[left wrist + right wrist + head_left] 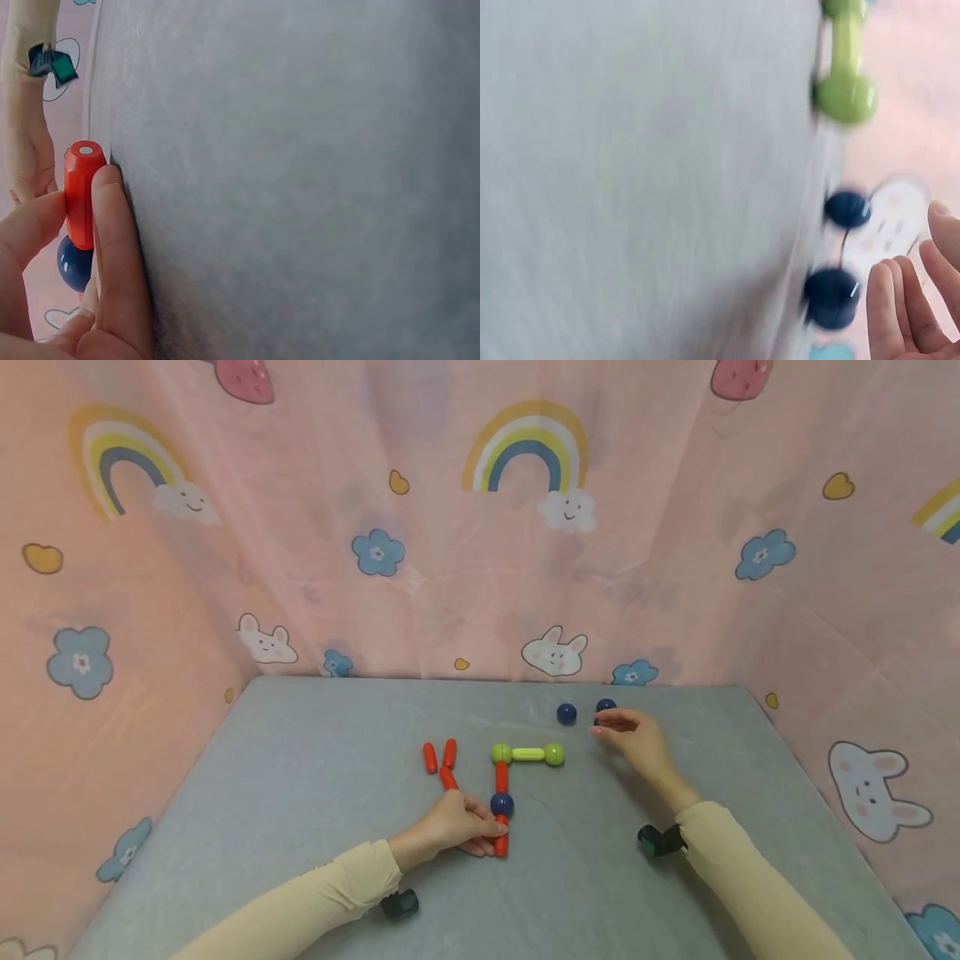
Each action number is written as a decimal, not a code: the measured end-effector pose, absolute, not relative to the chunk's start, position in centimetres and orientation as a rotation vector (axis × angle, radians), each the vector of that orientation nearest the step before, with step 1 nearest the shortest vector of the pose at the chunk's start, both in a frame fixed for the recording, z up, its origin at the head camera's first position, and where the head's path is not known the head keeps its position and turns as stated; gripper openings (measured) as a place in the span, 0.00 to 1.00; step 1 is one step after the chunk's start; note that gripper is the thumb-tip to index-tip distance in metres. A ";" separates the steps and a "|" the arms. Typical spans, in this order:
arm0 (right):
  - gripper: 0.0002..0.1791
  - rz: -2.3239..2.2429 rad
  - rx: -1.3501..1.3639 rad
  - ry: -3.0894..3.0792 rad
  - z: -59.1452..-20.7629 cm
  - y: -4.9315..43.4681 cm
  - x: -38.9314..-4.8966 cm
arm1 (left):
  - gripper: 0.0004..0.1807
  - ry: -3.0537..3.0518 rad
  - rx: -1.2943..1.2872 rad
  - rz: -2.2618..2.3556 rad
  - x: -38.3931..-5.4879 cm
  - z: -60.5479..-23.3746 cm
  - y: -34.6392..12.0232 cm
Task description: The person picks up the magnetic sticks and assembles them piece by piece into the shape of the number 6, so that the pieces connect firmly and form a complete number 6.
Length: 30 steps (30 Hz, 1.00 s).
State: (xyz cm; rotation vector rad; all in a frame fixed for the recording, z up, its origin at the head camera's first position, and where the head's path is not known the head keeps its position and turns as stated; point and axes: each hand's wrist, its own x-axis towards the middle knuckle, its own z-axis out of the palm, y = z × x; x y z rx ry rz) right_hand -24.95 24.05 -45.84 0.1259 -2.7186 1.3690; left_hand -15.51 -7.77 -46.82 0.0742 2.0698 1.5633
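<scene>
My left hand (457, 825) pinches a red magnetic rod (79, 195) between thumb and fingers. That rod's far end meets a blue ball (502, 803). Beyond the ball, a second red rod (502, 776) runs to a green ball (502, 753), and a green rod (528, 754) leads right to another green ball (554, 754). My right hand (637, 745) reaches over the back right of the table, its fingers extended and holding nothing in the right wrist view. Close to its fingertips sits a blue ball (606, 704), partly hidden in the head view.
Another blue ball (567, 714) lies left of the right hand. Loose red rods (430, 757) lie left of the joined pieces, one partly behind the left hand. The grey tabletop (322, 760) ends at a pink patterned curtain (450, 602) along the back and sides.
</scene>
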 end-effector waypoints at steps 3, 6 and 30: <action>0.22 1.332 0.082 -2.714 -46.0 25.4 -26.0 | 0.09 2.066 0.067 1.564 -15.5 -46.8 -7.8; 0.24 1.301 0.078 -2.743 -46.2 26.2 -26.7 | 0.09 2.065 0.069 1.556 -15.6 -46.9 -7.8; 0.23 1.264 0.116 -2.855 -47.0 26.6 -28.0 | 0.08 2.024 0.065 1.557 -15.8 -46.8 -8.1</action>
